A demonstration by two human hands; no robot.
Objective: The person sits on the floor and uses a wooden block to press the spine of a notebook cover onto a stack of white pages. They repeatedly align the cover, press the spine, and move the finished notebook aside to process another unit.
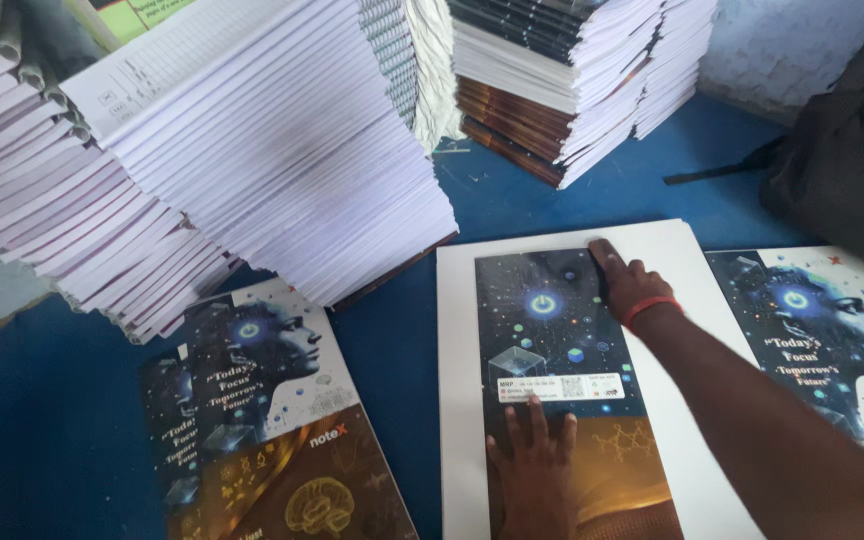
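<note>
Pressing flat on a glossy printed cover sheet (562, 370), both of your hands appear in the single head view. The sheet is a tall dark rectangle showing a starry pattern with a glowing ring above and amber tones below; it lies on a larger matte white board (457, 400), which rests on the blue bench (42, 440). Your left hand (534, 470) lies palm down on the lower middle of the sheet, fingers (537, 415) spread and released, holding nothing; its wrist is cut off by the bottom edge. Your right hand (624, 280) lies flat at the sheet's upper right edge, fingers extended and released, with a red band (650, 308) round the wrist. The forearm crosses the board's right part and hides it there.

To the left, overlapping glossy covers (262, 430) show a dark head in profile and a line-drawn brain; their lower ends leave the frame. To the right, a matching cover (832, 340) is clipped by the frame edge. Behind, tall leaning stacks of white-edged paper blocks (252, 150) overhang the left covers, and a further stack (562, 90) with dark covers stands behind the board. A dark fabric object (852, 150) at upper right is hard to make out.
</note>
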